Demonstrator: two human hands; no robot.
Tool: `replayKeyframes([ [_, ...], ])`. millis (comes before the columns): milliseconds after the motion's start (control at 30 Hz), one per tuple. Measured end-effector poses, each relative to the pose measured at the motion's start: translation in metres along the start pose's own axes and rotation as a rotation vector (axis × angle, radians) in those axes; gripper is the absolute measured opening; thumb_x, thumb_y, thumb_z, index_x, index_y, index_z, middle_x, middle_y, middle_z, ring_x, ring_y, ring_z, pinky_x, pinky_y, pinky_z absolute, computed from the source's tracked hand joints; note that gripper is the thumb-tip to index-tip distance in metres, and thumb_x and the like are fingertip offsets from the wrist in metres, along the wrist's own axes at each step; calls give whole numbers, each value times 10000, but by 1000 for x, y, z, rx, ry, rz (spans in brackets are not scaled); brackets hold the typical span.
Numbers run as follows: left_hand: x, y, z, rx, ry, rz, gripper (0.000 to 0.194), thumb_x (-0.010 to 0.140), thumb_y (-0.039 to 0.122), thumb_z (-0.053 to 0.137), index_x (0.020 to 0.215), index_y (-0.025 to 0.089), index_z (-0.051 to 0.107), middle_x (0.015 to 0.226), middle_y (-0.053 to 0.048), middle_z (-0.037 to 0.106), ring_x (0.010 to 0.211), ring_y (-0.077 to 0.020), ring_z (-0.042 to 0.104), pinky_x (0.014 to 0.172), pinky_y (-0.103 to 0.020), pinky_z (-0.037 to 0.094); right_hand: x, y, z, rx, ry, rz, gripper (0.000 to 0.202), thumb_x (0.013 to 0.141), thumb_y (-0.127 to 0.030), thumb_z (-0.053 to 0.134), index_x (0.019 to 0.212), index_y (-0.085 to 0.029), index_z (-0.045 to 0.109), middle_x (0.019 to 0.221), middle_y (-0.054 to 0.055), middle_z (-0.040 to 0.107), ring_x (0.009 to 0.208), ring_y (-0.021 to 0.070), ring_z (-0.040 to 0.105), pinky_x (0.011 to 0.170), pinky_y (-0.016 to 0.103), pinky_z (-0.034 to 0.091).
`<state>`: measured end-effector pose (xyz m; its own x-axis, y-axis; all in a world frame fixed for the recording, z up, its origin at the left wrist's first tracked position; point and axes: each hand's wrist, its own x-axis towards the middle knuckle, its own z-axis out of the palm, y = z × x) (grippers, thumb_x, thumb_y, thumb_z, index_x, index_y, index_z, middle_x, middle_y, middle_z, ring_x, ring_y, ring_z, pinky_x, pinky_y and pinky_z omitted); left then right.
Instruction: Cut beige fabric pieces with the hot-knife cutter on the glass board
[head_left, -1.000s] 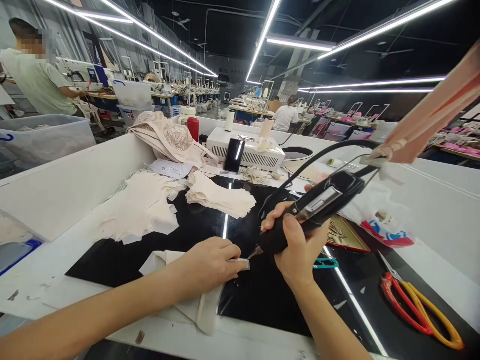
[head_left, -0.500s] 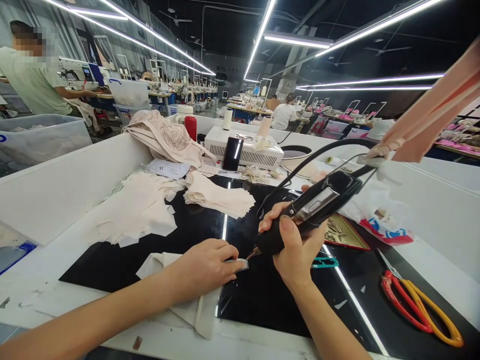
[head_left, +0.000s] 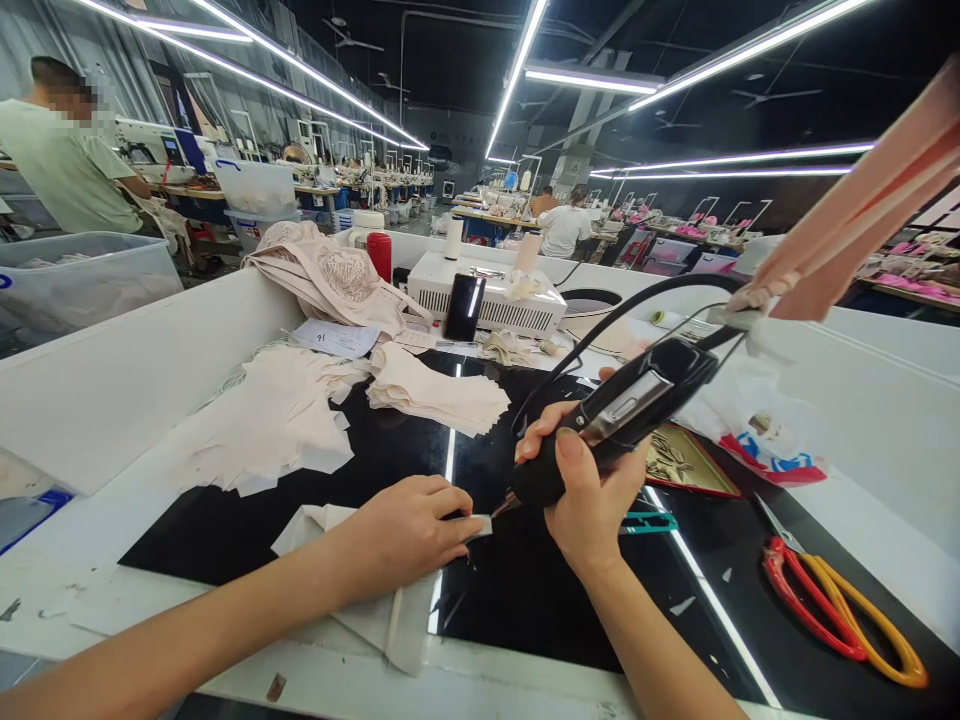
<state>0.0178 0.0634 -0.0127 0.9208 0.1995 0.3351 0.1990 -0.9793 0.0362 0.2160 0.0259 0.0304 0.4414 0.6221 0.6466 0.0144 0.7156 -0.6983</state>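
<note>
My left hand (head_left: 416, 525) is closed over a folded pale fabric piece (head_left: 405, 640) at the front of the black glossy board (head_left: 525, 600). A narrow light-coloured end (head_left: 480, 525) pokes out past its fingertips; the fingers hide the rest. My right hand (head_left: 592, 490) is wrapped around a corded black handheld tool (head_left: 637, 390) with a metal plate on its side. The tool tilts down to the left, and its thin pointed metal tip (head_left: 507, 503) is close to that light end. Whether the two touch, I cannot tell.
Behind my hands lie a stack of pale fabric pieces (head_left: 439, 390) and a wider pile (head_left: 262, 420). Red-and-orange scissors (head_left: 832, 600), teal snips (head_left: 649, 522) and a tray of small parts (head_left: 682, 460) are on the right. Beyond stand a phone (head_left: 465, 308) and a white vented box (head_left: 517, 305).
Both hands and the black tool have shifted very slightly to the left in view. Grips stay the same. In the background, the person at far left has moved a little.
</note>
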Motion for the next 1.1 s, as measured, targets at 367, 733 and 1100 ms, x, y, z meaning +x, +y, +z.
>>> replayKeyframes([
  [367, 0, -4, 3, -3, 14, 21, 330, 995, 202, 719, 1319, 213, 658, 1169, -53, 687, 1000, -212, 666, 924, -349, 562, 1, 1, 1, -4, 11, 2, 318, 902, -276, 748, 1114, -286, 511, 835, -81, 677, 572, 114, 627, 543, 291, 559],
  [733, -1, -3, 3, -20, 6, 15, 329, 1006, 205, 704, 1331, 208, 658, 1182, -53, 684, 1020, -223, 660, 952, -369, 568, -1, -1, 3, 13, 12, 1, 309, 911, -300, 754, 1110, -285, 519, 821, -81, 671, 575, 116, 626, 548, 287, 556],
  [1100, -1, -3, 2, -49, -4, 1, 302, 1030, 210, 671, 1331, 216, 660, 1197, -62, 684, 1039, -221, 659, 951, -369, 575, -4, -12, 3, 9, 62, 48, 358, 890, -276, 745, 1190, -311, 554, 808, -75, 661, 568, 120, 617, 558, 296, 562],
])
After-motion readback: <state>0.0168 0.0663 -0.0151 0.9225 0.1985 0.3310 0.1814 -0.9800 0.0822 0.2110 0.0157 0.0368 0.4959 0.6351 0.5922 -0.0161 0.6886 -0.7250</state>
